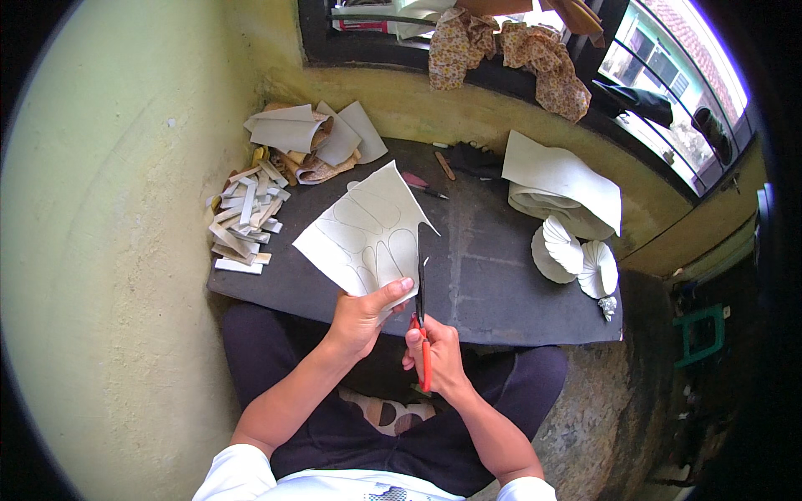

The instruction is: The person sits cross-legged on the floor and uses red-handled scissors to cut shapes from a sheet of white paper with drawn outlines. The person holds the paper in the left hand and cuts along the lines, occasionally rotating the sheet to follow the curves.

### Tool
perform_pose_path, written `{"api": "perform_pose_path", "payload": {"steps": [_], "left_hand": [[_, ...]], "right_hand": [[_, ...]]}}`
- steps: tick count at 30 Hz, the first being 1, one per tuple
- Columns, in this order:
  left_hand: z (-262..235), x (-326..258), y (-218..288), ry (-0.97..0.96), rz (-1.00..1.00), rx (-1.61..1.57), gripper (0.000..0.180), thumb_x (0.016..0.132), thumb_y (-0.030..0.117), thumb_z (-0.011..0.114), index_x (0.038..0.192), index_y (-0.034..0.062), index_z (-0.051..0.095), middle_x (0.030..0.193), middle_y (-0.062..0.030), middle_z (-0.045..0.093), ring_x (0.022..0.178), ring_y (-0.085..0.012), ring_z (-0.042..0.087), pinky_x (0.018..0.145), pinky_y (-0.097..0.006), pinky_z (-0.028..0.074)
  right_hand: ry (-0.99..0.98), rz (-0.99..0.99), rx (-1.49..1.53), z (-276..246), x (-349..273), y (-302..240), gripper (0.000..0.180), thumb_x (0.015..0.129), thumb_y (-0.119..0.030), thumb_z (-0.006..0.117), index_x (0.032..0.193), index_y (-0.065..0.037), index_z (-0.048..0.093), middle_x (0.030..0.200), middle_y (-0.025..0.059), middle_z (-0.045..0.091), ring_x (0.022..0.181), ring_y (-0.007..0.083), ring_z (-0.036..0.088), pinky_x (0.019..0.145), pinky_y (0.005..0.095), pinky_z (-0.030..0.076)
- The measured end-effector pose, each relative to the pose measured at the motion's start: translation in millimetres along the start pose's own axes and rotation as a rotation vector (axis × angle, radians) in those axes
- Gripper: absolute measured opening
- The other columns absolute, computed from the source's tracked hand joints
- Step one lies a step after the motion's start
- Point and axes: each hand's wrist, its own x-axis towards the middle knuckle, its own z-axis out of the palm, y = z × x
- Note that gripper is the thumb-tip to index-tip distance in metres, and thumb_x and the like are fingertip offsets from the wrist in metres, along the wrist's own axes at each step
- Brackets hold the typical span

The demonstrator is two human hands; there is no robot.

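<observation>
My left hand [364, 316] grips the lower edge of a white sheet [368, 225], thumb on top. Several rounded, petal-like outlines are drawn on the sheet, and its right edge is cut unevenly. My right hand [439, 357] is closed around the red handles of a pair of scissors [425, 359]. Their dark blades point away from me, up along the sheet's right edge beside my left thumb. How far the blades are apart cannot be made out. A scrap with cut-out holes [386, 415] lies below, between my legs.
On the dark low table [484, 284] lie a pile of short pale strips [246, 213], folded sheets [334, 138] at the back left, a pen [434, 193], a large folded white sheet [560, 179] and stacked scalloped white pieces [558, 250] at the right. Patterned cloth [543, 71] hangs at the window.
</observation>
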Motion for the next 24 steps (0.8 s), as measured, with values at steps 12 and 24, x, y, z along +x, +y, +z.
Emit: {"api": "perform_pose_path", "payload": {"steps": [12, 24], "left_hand": [[-1.0, 1.3, 0.1, -0.015, 0.014, -0.018, 0.048, 0.085, 0.015, 0.081, 0.125, 0.0090, 0.056, 0.105, -0.0001, 0.062, 0.091, -0.0103, 0.061, 0.076, -0.028, 0.052], [1.3, -0.9, -1.4, -0.049, 0.045, 0.102, 0.046, 0.086, 0.010, 0.082, 0.124, 0.0015, 0.059, 0.106, -0.0063, 0.067, 0.092, -0.0136, 0.065, 0.077, -0.030, 0.053]], "right_hand": [[0.088, -0.011, 0.009, 0.7, 0.0, 3.4, 0.053, 0.098, -0.050, 0.066, 0.079, -0.002, 0.054, 0.059, 0.0024, 0.057, 0.052, 0.0112, 0.064, 0.047, 0.0261, 0.051], [0.070, -0.076, -0.113, -9.7, 2.5, 0.5, 0.056, 0.099, -0.055, 0.062, 0.081, -0.003, 0.053, 0.058, 0.0042, 0.057, 0.055, 0.0133, 0.060, 0.051, 0.0311, 0.048]]}}
